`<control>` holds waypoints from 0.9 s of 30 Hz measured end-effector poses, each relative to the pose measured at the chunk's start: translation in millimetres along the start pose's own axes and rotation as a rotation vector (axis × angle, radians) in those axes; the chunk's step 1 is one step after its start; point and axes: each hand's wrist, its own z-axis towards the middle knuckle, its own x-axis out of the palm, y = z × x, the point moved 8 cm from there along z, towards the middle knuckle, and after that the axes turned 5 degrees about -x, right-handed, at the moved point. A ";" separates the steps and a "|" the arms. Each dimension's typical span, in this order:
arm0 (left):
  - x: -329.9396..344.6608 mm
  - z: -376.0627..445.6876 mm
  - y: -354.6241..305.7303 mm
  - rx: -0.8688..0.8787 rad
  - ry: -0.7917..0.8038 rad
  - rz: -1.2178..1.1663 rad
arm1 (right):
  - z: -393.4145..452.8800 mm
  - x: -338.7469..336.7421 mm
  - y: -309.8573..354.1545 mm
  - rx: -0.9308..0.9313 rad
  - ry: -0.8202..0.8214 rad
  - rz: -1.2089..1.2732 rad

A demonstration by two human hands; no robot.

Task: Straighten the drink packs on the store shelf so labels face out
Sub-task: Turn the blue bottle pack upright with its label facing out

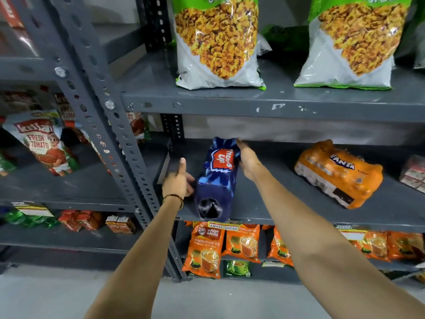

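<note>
Mid-frame, bare shelf (271, 180) lies open between the blue pack (217, 180) and the orange pack (338, 173) at right. Left of the blue pack, a narrow gap ends at the post (128, 157). The upper shelf (253, 107) caps headroom.

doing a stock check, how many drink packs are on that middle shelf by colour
blue pack, held between the left hand and right hand: 1
orange pack: 1
total: 2
</note>
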 end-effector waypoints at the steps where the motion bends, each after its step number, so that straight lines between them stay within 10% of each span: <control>1: 1.7 -3.4 -2.3 -0.005 0.020 0.005 | -0.1 8.9 2.2 -0.017 0.046 -0.050; 9: 26.0 21.1 -104.6 0.264 0.071 0.196 | -44.7 -6.0 -23.1 0.315 0.318 -0.565; 18: 55.4 40.7 -98.8 0.181 0.136 0.298 | -55.7 -5.9 -36.8 0.357 0.470 -0.648; 27: -8.5 20.1 -65.7 0.253 -0.141 0.155 | -26.5 -45.6 -6.7 0.156 0.047 -0.411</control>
